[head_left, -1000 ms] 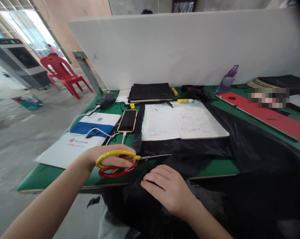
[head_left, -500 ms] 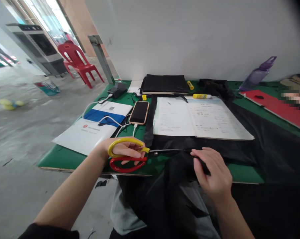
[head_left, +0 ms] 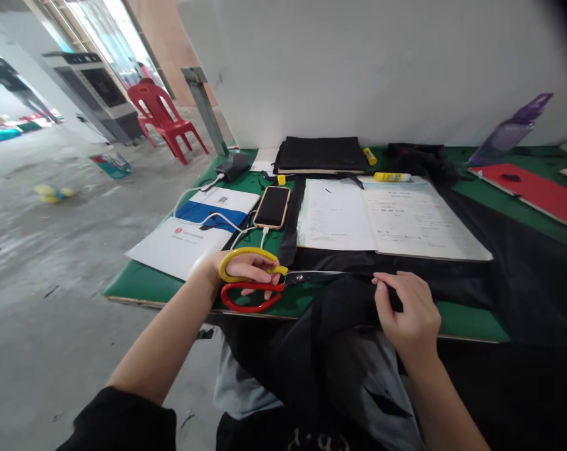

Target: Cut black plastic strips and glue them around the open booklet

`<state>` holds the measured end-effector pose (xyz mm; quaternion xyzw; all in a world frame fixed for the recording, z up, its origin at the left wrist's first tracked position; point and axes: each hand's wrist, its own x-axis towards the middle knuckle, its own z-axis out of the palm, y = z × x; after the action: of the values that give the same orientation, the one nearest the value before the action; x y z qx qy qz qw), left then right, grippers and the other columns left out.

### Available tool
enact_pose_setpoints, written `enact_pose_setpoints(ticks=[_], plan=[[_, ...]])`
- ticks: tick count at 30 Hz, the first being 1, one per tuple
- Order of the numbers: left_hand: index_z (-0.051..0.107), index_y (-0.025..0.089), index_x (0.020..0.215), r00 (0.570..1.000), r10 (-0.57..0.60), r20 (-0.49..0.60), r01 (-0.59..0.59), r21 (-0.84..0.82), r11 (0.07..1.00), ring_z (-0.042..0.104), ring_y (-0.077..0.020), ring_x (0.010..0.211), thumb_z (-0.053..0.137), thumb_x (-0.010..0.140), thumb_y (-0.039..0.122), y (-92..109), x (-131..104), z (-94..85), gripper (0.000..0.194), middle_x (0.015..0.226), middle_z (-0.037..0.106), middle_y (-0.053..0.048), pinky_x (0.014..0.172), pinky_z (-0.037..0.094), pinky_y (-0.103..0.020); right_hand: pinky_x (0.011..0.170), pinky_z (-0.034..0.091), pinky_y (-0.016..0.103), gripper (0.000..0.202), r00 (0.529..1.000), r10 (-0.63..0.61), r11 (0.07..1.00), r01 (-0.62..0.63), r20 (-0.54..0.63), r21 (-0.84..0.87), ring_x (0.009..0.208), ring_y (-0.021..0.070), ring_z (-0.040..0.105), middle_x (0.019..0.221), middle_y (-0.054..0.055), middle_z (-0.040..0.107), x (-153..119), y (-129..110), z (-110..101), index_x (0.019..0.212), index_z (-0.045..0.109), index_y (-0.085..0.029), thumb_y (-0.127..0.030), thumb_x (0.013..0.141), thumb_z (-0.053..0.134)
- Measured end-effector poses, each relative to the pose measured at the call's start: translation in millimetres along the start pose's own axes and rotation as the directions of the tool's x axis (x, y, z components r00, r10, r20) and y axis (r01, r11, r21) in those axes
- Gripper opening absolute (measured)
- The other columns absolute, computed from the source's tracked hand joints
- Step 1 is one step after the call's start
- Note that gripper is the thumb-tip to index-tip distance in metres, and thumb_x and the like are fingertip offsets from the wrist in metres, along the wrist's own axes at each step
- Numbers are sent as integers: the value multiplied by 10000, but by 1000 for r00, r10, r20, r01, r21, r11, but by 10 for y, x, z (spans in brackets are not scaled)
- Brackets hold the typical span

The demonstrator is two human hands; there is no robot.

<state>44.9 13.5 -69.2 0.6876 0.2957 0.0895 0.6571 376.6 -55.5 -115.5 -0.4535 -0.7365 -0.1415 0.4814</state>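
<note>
1. Where the green table (head_left: 145,275) ends in front, one pair of scissors (head_left: 298,277) points rightward against black cloth (head_left: 337,304).
2. Beyond lie one phone (head_left: 272,207) and one open book (head_left: 400,219).
3. Left hand (head_left: 249,272), arm outstretched, grips the scissors; right hand (head_left: 412,313), fingers bent, pinches the cloth.

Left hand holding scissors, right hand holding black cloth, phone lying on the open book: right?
The phone is wrong: the head view shows it on the green table, left of the open book. The left hand holds scissors and the right hand holds black cloth.
</note>
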Motion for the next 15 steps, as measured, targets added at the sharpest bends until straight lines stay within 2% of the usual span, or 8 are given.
enact_pose_setpoints(ticks=[9, 15], plan=[[596, 142, 965, 996, -85, 40, 92, -203, 975, 544, -72, 449, 653, 831, 373, -16, 3, -64, 273, 863, 705, -67, 409, 412, -187, 865, 541, 401, 250, 999, -39, 999, 39, 13, -4, 738, 166, 656, 818, 25, 719, -2, 4, -3, 985, 640, -185, -48, 777, 619], [610, 130, 944, 988, -112, 105, 135, -247, 960, 544, -75, 413, 639, 849, 339, -9, 27, -89, 231, 790, 723, -69, 376, 401, -171, 878, 540, 400, 248, 999, -41, 999, 40, 27, 34, 741, 159, 658, 821, 25, 718, -22, 18, -7, 979, 641, -182, -41, 775, 624]])
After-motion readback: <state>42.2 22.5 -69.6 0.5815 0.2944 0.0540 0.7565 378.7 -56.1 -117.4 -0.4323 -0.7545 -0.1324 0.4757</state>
